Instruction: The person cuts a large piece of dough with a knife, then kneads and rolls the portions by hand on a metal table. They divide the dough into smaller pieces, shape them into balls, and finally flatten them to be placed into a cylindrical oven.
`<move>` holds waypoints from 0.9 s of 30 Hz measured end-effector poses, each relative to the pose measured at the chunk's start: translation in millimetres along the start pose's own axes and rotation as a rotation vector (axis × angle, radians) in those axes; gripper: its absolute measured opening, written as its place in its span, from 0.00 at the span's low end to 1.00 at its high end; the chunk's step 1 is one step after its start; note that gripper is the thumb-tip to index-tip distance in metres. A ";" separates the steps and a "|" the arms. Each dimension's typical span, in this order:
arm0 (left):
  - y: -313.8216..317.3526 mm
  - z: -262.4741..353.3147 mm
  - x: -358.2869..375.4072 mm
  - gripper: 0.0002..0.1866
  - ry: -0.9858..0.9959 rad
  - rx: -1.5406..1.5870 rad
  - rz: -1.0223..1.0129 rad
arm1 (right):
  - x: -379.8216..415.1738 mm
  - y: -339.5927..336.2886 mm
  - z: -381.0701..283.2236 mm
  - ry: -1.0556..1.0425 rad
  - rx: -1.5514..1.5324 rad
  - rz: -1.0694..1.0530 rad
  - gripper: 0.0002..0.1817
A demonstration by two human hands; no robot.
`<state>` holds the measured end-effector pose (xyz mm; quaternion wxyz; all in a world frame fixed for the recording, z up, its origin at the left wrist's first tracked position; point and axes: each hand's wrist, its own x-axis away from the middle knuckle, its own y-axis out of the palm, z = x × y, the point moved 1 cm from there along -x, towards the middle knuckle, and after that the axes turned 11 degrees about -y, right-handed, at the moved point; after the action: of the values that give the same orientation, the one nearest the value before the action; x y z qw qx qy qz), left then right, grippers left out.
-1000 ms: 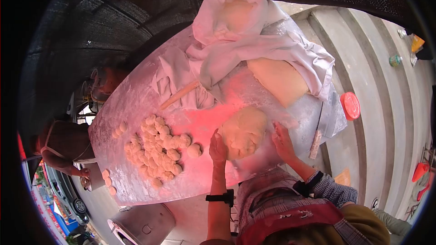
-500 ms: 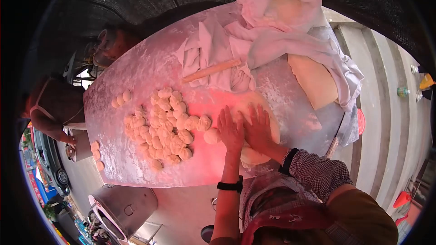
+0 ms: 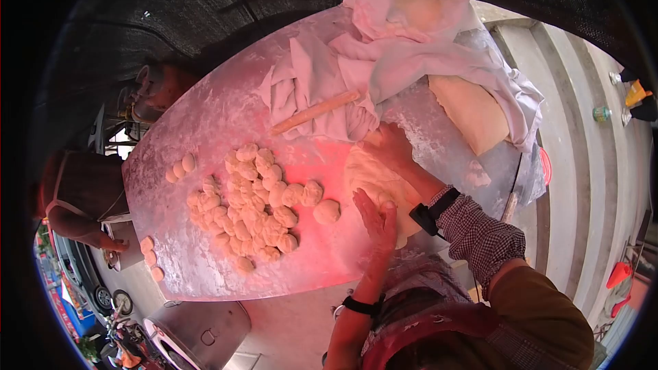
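A large flattened piece of dough (image 3: 367, 173) lies on the floured metal table in front of me. My left hand (image 3: 378, 223) rests on the near part of this dough, its fingers stretched out. Farther off, my right hand (image 3: 391, 147) has its fingers curled over the far edge of the same dough. A single round dough ball (image 3: 327, 212) sits just left of my left hand. Beyond it lies a big cluster of dough balls (image 3: 247, 199). A wooden rolling pin (image 3: 315, 112) rests on the crumpled white cloth (image 3: 308, 72) past my right hand.
A thick dough slab (image 3: 469, 113) lies partly under the cloth at right, near a cloth-lined flour bowl (image 3: 418, 7). Small dough pieces (image 3: 181, 168) sit toward the table's left end. A co-worker (image 3: 86, 192) stands there. A large metal pot (image 3: 199, 329) is below the table edge.
My hands, side by side on the dough before, have separated. The right moved to the far edge, the left came nearer to me. The dough looks reshaped, and the view has shifted slightly.
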<state>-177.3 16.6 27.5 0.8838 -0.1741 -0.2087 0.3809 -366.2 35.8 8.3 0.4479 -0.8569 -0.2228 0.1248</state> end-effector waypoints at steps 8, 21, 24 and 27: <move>-38.7 35.6 -135.2 0.24 -0.177 0.275 -0.241 | 120.7 -65.3 -47.4 -0.537 -0.272 -0.013 0.15; 0.6 -9.5 -52.7 0.25 0.555 -0.778 -0.065 | 113.8 -3.9 -11.0 -0.323 0.180 0.081 0.21; 18.5 1.0 -91.5 0.25 0.414 -0.790 0.030 | 59.2 -4.5 -12.1 -0.325 0.159 0.089 0.18; 20.8 22.3 -122.6 0.23 0.099 -0.768 -0.148 | 24.9 2.7 -13.2 -0.276 0.161 0.010 0.14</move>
<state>-277.3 -58.0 7.8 0.7883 -0.4949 -0.3051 0.2016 -338.4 37.3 13.2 0.4797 -0.7939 -0.2671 0.2613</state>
